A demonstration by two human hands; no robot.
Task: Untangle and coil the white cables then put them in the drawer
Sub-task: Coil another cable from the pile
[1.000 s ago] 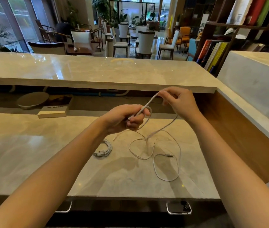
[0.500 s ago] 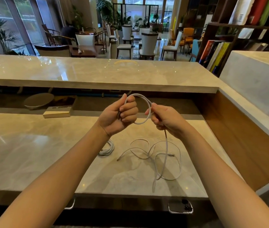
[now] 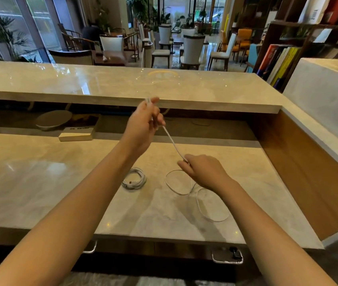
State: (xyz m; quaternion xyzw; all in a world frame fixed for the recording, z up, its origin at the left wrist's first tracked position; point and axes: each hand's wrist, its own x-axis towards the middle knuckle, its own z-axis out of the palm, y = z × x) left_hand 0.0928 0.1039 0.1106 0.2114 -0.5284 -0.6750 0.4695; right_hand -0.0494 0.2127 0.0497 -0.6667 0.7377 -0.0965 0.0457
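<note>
Left hand [image 3: 143, 124] and right hand [image 3: 203, 172] both pinching one loose white cable [image 3: 173, 142], second cable [image 3: 134, 179] coiled on counter [image 3: 60, 182]

A café-style lounge, seen from behind a two-tier marble counter [image 3: 102, 83]; upholstered chairs [image 3: 192, 48] and tables [image 3: 110, 58] fill the floor beyond (potted plants [image 3: 5, 38] by tall windows [image 3: 40, 17]); a bookshelf [image 3: 279, 58] stands right.

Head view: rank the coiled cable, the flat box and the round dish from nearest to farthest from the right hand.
1. Coiled cable, on the counter, just left of the right hand.
2. Flat box, farther left, at the counter's back edge.
3. Round dish, behind the box, farthest left.
</note>
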